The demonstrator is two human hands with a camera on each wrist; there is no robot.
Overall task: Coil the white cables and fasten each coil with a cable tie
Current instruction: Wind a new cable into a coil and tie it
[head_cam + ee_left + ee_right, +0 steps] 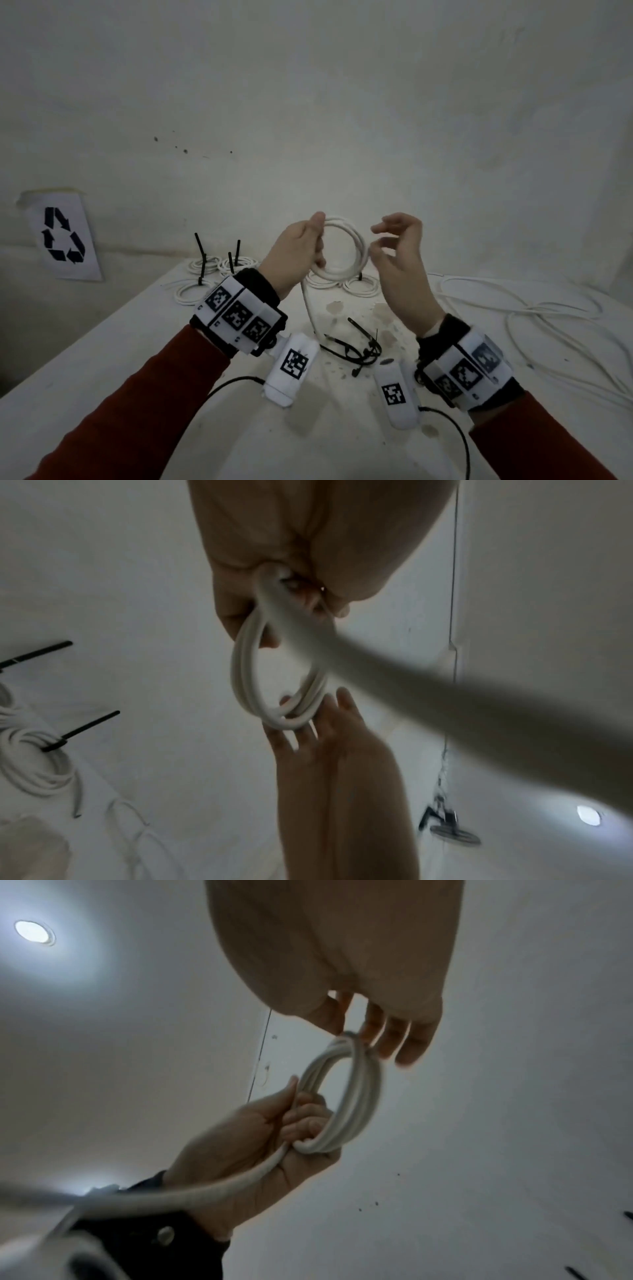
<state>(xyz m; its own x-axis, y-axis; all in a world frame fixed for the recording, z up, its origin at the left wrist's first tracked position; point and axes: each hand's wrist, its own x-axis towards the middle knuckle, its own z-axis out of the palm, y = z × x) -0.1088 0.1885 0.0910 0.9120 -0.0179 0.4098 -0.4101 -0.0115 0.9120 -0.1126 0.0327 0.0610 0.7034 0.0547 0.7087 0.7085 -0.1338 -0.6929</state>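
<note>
Head view, nearest first: both forearms in red sleeves reach forward over the white table [113, 342], lifted clear of it so the cable can swing freely while it is wound. Just beyond the wrists, loose black cable ties [356, 349] lie in a small heap on the table, within easy reach, which I judge is deliberate, since one will be needed as soon as this coil is finished.

Above them, the left hand [298, 253] grasps the left side of the white coil [346, 246], fingers and thumb curled round the gathered turns; that grip keeps the loops stacked. A free tail of the same cable [308, 305] drops from this hand to the table, so the winding is probably not done. The right hand [397, 253] is at the coil's right side with its fingers relaxed and spread, clasping nothing; the right wrist view shows its fingertips [404, 1045] touching the loops, apparently guiding a turn into place rather than holding it.

Farther back, finished coils [205, 267] rest near the table's far edge, each bound with a black tie whose tail sticks up. More finished coils [359, 286] sit behind the hands. To the right, uncoiled white cable [534, 308] sprawls over the table, awaiting its turn. On the wall at left hangs a recycling sign [63, 236].
</note>
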